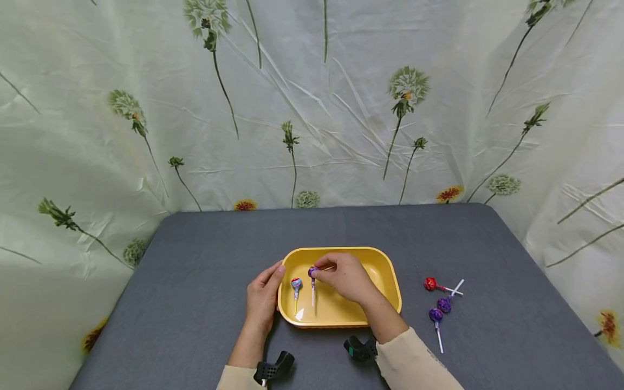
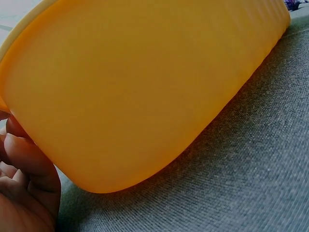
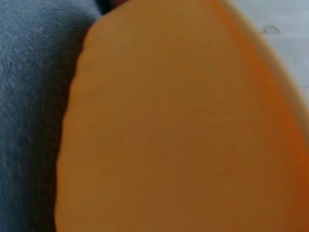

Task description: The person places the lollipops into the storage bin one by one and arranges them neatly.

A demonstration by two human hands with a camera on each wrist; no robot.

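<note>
Smooth, glossy plastic tray (image 1: 341,313)

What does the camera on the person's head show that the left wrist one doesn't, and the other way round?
Only the head view: the inside of the yellow tray, the right hand at a purple lollipop in it, and a red lollipop lying to the tray's right.
Only the left wrist view: a broad close-up of the tray's outer wall.
Both: the tray, the left hand at its left end, and the grey cloth.

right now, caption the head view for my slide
Left hand holds the yellow tray; right hand pinches a purple lollipop inside; three lollipops lie on the gray table.
</note>
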